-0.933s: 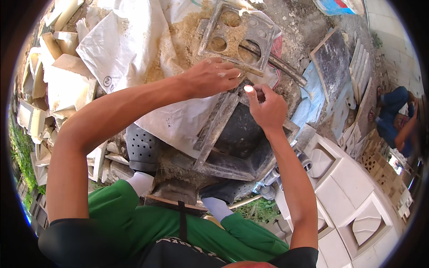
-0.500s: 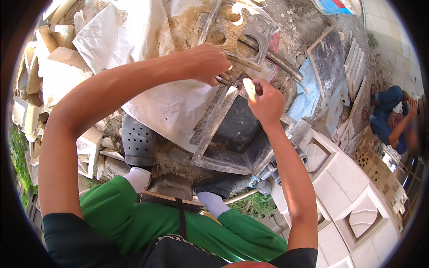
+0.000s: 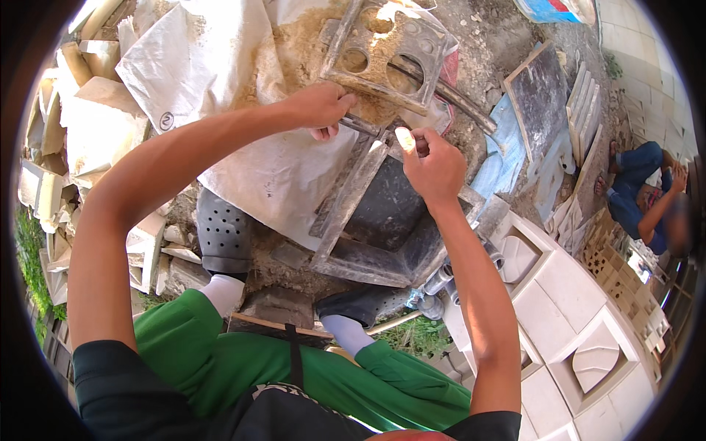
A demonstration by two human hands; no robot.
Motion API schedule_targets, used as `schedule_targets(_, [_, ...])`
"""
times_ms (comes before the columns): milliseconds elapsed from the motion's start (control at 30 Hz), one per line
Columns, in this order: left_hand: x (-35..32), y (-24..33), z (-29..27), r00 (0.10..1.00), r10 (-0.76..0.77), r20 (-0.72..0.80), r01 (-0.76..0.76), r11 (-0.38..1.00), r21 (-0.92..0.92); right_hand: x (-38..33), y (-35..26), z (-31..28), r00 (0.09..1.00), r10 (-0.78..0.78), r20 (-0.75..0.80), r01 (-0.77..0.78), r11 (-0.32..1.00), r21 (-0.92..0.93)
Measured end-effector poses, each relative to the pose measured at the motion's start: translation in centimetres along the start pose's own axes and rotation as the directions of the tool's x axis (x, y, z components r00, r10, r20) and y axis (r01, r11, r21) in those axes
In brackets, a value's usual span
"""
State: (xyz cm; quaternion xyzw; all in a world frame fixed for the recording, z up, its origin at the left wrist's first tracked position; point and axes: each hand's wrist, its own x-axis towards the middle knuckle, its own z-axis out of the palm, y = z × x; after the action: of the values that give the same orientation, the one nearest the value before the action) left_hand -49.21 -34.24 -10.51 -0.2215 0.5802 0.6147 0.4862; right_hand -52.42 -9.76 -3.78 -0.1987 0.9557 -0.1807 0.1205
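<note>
Bending Fingers over an Open Box (image 3: pixel 353 192)

Curling the left fingers (image 3: pixel 334 106) into a loose, nearly closed fist, right beside the near end of a dark bar (image 3: pixel 360 123); being unable to tell whether gripping it or merely touching. Bending the right fingers (image 3: pixel 434 143) inward, barely parted, close to the upper corner of the box; again being unable to tell whether gripping anything.

Having the box lying slantwise just below and to the left of the right fingers, with its dark inside facing up. Seeing the bar running from beside the left fingers toward that same corner.

Facing a sandy, holed plate (image 3: pixel 414 45) above and between both sets of fingers. Having a white sack (image 3: pixel 272 184) spreading below the left fingers, and pale broken pieces (image 3: pixel 110 125) heaping up well to their left. Wearing a grey holed shoe (image 3: pixel 224 231) below and left of the left fingers. Having a blue sheet (image 3: pixel 504 151) lying right of the right fingers, a dark board (image 3: pixel 540 103) just beyond, and white blocks (image 3: pixel 562 309) spreading below and to the right. Seeing another person (image 3: pixel 638 184) in blue working far right of the right fingers.
</note>
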Motion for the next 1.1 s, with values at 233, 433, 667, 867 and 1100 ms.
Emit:
schedule_targets(233, [-1.4, -0.8, 0.7, 0.615, 0.788, -0.029, -0.637, 0.519, 0.57, 0.0, -0.2, -0.2, 1.0, -0.006, -0.012, 0.005, 1.0, -0.028])
schedule_targets(433, [-1.5, 0.3, 2.0, 0.727, 0.618, -0.299, -0.418, 0.744, 0.521, 0.0, 0.0, -0.2, 1.0, -0.011, -0.027, 0.01, 1.0, -0.021])
schedule_targets(667, [-0.5, -0.5, 0.3, 0.71, 0.703, 0.045, -0.515, 0.475, 0.714, 0.1, 0.1, -0.3, 1.0, -0.002, -0.007, 0.002, 1.0, 0.008])
schedule_targets(867, [-1.0, 0.2, 1.4, 0.919, 0.124, -0.374, -0.072, 0.986, 0.151, 0.2, 0.0, -0.5, 1.0, -0.006, -0.005, 0.006, 1.0, 0.021])
schedule_targets(1100, [0.5, -2.0, 1.0, 0.273, 0.96, 0.068, -0.633, 0.126, 0.764, 0.2, -0.2, -0.2, 0.999, -0.024, -0.023, 0.025, 0.999, 0.033])
